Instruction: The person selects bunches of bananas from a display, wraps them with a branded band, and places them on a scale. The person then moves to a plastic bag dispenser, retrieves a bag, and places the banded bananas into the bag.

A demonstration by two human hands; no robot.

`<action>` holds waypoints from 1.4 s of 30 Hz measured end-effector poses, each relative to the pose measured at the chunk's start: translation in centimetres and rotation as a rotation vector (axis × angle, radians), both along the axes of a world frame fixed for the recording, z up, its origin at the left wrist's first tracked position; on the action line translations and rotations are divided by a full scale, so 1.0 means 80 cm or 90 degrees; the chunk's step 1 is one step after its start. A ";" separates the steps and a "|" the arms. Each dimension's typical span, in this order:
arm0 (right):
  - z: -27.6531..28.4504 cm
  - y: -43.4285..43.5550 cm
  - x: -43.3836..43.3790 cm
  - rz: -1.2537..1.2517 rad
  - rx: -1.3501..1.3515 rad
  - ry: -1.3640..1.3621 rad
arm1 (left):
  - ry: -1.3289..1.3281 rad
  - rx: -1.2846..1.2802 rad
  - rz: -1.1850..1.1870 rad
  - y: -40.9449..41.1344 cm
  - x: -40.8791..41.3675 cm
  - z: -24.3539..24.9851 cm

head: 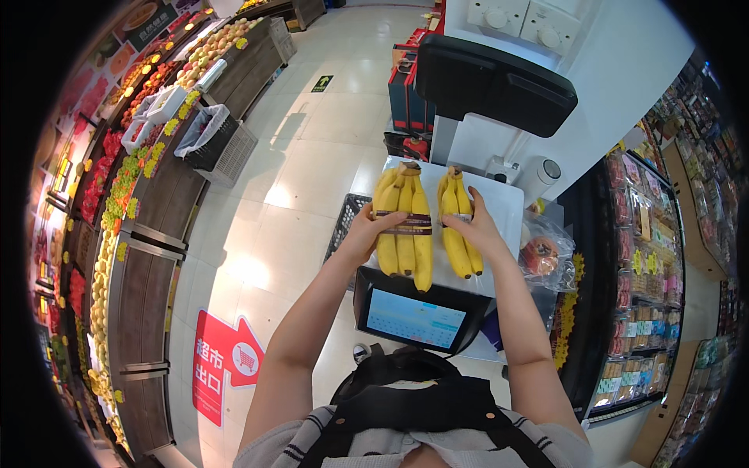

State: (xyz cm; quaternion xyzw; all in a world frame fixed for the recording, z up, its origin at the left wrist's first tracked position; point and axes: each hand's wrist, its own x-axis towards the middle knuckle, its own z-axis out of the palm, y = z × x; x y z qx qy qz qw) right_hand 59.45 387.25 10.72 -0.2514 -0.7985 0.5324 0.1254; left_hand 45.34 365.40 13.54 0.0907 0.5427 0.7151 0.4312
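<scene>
A large bunch of bananas (404, 245) with dark printed bands around it lies over the left part of a white scale platter (503, 210). My left hand (374, 231) grips its left side, thumb across the bands. To the right is a smaller banana bunch (456, 245) with a pale band. My right hand (477, 222) holds that one from the right, thumb on its front. A gap separates the two bunches, and both point their stems away from me. Just below the platter a lit touchscreen (415, 319) faces me.
A black display head (497, 85) rises behind the platter. Right of it stand a white bottle (541, 175) and a clear bag of round fruit (541, 254). A black plastic crate (345, 219) is at the left. Fruit shelves (152, 316) and a packaged-food case (638, 281) flank me.
</scene>
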 end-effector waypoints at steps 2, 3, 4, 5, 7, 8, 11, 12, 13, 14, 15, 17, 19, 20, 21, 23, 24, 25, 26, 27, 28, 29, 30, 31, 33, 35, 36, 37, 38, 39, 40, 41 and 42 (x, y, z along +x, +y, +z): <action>0.000 -0.005 -0.008 -0.023 -0.014 0.019 | 0.032 -0.026 0.009 0.005 -0.007 -0.008; 0.001 -0.007 -0.010 -0.035 -0.019 0.026 | 0.046 -0.041 0.015 0.007 -0.009 -0.015; 0.002 -0.007 -0.012 -0.028 -0.023 0.031 | 0.061 -0.057 0.021 0.009 -0.011 -0.020; 0.003 -0.007 -0.014 -0.021 -0.026 0.037 | 0.075 -0.072 0.026 0.010 -0.013 -0.024; 0.010 -0.006 -0.015 -0.011 -0.045 0.035 | 0.107 -0.115 0.014 0.015 -0.016 -0.025; 0.015 -0.006 -0.015 -0.009 -0.062 0.030 | 0.123 -0.136 0.009 0.017 -0.018 -0.026; 0.017 -0.009 -0.014 -0.023 -0.095 0.038 | 0.144 -0.227 -0.024 0.024 -0.016 -0.007; 0.019 -0.009 -0.014 -0.030 -0.101 0.045 | 0.170 -0.237 -0.040 0.024 -0.021 -0.011; 0.018 -0.009 -0.014 -0.026 -0.109 0.074 | 0.197 -0.247 -0.056 0.022 -0.027 -0.020; 0.015 -0.009 -0.013 -0.022 -0.117 0.102 | 0.223 -0.257 -0.071 0.020 -0.032 -0.025; 0.016 -0.012 -0.012 -0.017 -0.126 0.128 | 0.228 -0.262 -0.081 0.016 -0.032 -0.020; 0.027 -0.011 -0.004 -0.042 -0.194 0.096 | 0.239 -0.273 -0.099 0.009 -0.030 -0.006; 0.028 -0.011 0.004 -0.070 -0.276 0.116 | 0.236 -0.237 -0.083 0.000 -0.033 -0.015; 0.017 -0.008 0.009 -0.088 -0.324 0.151 | 0.235 -0.220 -0.076 -0.003 -0.036 -0.021; 0.011 -0.006 0.015 -0.110 -0.370 0.185 | 0.268 -0.255 -0.067 -0.004 -0.039 -0.028; 0.005 -0.001 0.031 -0.142 -0.454 0.267 | 0.334 -0.325 -0.052 -0.004 -0.044 -0.039; 0.005 0.006 0.048 -0.165 -0.481 0.295 | 0.359 -0.338 -0.010 0.002 -0.034 -0.022; 0.009 0.005 0.058 -0.179 -0.513 0.324 | 0.406 -0.308 0.044 -0.009 -0.033 -0.018; 0.014 0.000 0.070 -0.185 -0.546 0.360 | 0.452 -0.277 0.096 -0.026 -0.035 -0.017; 0.027 -0.006 0.084 -0.167 -0.551 0.383 | 0.495 -0.242 0.150 -0.041 -0.035 -0.016; 0.051 -0.028 0.096 -0.175 -0.564 0.410 | 0.461 -0.175 0.164 -0.061 -0.021 0.002; 0.082 -0.057 0.104 -0.181 -0.576 0.436 | 0.425 -0.109 0.181 -0.088 0.003 0.028; 0.112 -0.085 0.107 -0.110 -0.574 0.427 | 0.370 -0.047 0.151 -0.117 0.024 0.043; 0.134 -0.113 0.109 -0.043 -0.570 0.418 | 0.311 0.015 0.116 -0.143 0.048 0.053; 0.178 -0.183 0.104 0.076 -0.557 0.322 | 0.079 0.141 0.049 -0.191 0.104 0.071; 0.185 -0.245 0.091 0.124 -0.459 0.196 | -0.023 0.217 -0.009 -0.215 0.139 0.064; 0.167 -0.272 0.078 0.198 -0.427 0.157 | -0.014 0.247 0.022 -0.223 0.150 0.049; 0.140 -0.309 0.061 0.214 -0.433 0.164 | -0.003 0.274 0.054 -0.234 0.159 0.031; 0.137 -0.345 0.051 0.188 -0.342 0.174 | 0.032 0.206 0.058 -0.263 0.162 0.006; 0.081 -0.380 0.041 0.173 -0.048 0.144 | -0.009 0.137 0.095 -0.288 0.164 -0.012; 0.057 -0.407 0.031 0.216 -0.026 0.138 | -0.046 0.066 0.140 -0.317 0.167 -0.030; 0.040 -0.437 0.031 0.240 -0.065 0.132 | -0.080 -0.001 0.196 -0.346 0.167 -0.049; 0.038 -0.453 0.039 0.283 -0.065 0.103 | -0.176 0.116 0.242 -0.371 0.166 -0.072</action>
